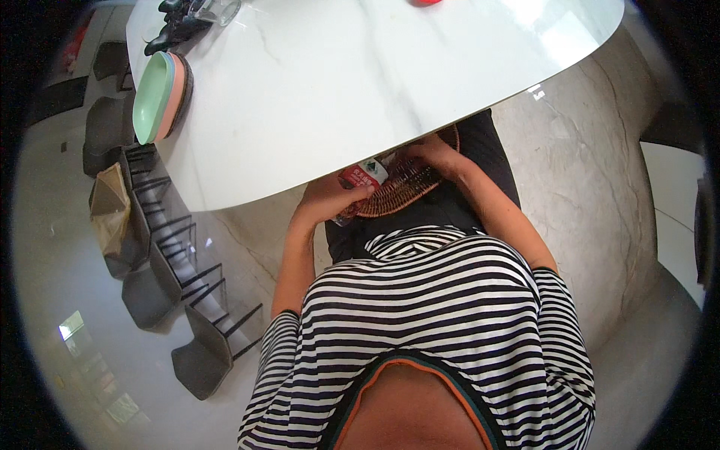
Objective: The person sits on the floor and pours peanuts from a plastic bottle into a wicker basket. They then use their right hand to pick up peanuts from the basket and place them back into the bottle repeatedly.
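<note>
A brown wicker basket (409,193) rests on my lap, its far part hidden beneath the table edge. My left hand (337,196) is closed round a small red and white packet (363,177) at the basket's left side, thumb across its front. Over the far right of the basket is my right hand (435,152), its fingers bent down inside and partly covered by the table's edge. What those fingers touch, if anything, does not show.
The white marbled table (300,97) curves across in front of me. Nested green, pink and dark bowls (155,97) stand at its left edge, near a clear glass (223,10) and black objects (177,26). Grey chairs (150,292) line the left; one carries a brown paper bag (110,206).
</note>
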### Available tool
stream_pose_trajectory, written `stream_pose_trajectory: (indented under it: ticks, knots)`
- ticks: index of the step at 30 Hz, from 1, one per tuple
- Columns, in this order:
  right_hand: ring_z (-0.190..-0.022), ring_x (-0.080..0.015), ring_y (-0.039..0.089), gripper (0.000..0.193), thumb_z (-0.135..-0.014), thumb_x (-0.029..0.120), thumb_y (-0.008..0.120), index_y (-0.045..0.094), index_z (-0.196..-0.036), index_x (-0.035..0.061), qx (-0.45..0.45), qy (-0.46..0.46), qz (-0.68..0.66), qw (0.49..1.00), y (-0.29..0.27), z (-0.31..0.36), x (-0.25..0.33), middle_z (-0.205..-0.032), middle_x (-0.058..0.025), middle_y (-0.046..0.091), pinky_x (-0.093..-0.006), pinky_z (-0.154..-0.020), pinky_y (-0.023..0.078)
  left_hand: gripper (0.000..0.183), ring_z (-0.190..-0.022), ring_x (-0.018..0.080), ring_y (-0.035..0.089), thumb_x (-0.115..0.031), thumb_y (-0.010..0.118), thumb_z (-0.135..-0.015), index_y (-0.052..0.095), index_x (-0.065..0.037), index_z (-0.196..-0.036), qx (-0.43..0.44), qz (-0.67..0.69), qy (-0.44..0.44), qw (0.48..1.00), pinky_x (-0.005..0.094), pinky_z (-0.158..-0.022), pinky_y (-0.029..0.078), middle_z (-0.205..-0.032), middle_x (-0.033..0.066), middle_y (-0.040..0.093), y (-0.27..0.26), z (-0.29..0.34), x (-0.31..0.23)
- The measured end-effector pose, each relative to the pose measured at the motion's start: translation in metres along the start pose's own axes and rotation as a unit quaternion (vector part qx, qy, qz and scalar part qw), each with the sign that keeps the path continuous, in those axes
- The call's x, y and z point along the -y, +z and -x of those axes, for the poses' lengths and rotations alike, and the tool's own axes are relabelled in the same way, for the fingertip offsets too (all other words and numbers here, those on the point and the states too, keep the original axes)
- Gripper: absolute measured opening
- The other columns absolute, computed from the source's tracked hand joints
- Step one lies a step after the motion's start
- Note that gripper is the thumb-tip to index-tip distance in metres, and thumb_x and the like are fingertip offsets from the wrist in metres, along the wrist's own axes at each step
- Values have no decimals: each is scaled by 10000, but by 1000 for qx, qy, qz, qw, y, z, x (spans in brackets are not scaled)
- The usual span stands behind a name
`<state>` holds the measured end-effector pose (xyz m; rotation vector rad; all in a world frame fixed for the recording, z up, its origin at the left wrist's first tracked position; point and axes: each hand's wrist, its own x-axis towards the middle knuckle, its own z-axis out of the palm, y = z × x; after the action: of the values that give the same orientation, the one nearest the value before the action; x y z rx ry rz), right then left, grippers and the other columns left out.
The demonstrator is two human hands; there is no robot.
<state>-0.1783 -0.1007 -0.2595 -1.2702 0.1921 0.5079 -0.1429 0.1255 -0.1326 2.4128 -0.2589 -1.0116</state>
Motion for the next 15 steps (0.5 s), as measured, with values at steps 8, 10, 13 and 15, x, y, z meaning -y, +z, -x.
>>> stream_pose_trajectory:
  ticks: [8,10,13,15]
  knots:
    - [-904,-224,603,300,-815,81,561,549,-1110,21,-80,-2,-9,997,14,-5,-1,-1043,-110,612,-352,-684,535,823,-1072,261,554,-495,740,-618,498,-26,-1250,56,44,-30,997,326,-910,429,-1191,168,563,-7,-7,16]
    - [-897,-231,606,281,-826,95,555,548,-1097,19,-75,-1,-45,996,9,-5,-6,-1040,-119,611,-357,-674,542,822,-1080,254,549,-483,742,-625,490,-28,-1262,80,72,-54,993,322,-909,429,-1201,167,556,-10,-5,9]
    - [-886,-238,612,272,-853,146,546,549,-1093,19,14,33,-116,993,6,-3,-9,-1048,-128,612,-352,-656,546,647,-1037,208,556,-376,689,-736,506,-15,-1241,91,26,-27,995,307,-916,410,-1157,128,588,-12,-5,10]
    - [-873,-238,616,289,-869,197,543,551,-1097,20,64,36,-142,987,3,-3,-10,-1049,-127,615,-345,-632,545,703,-1067,220,541,-399,697,-726,477,-3,-1264,103,140,7,985,319,-923,406,-1187,136,567,-12,-5,20]
